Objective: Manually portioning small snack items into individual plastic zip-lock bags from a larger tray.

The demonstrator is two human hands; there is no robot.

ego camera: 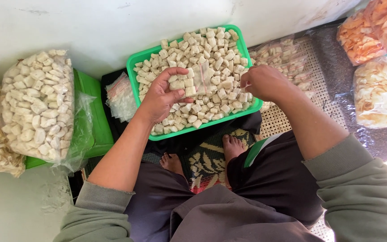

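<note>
Green plastic is framing the work: a shallow green tray (135, 71) is sitting on the floor in front of the seated person, heaped with small pale cracker cubes (211, 49). Both hands are hovering over the heap, sharing a small clear plastic bag (204, 77) that already has a few cubes in it. The left hand (162, 96) is lying palm up at the tray's left part, its thumb and fingers pinching the bag's left edge, while the right hand (263, 83) is curling closed at the bag's right edge — its fingertips are turned away, so exactly how they are clamping the film cannot be told. The bag is hanging between the two hands, just above the cubes, near the tray's middle. Beside the tray on the left, a stack of empty clear bags (119, 96) is lying on dark cloth, and farther left a big filled sack of the same pale pieces (36, 103) is leaning on a green box (95, 116). To the right, packed small bags (283, 58) are resting on a woven mat, with larger bags of orange and yellow chips (377, 58) behind them. Bare feet (231, 145) are showing below the tray — on a patterned rug.
</note>
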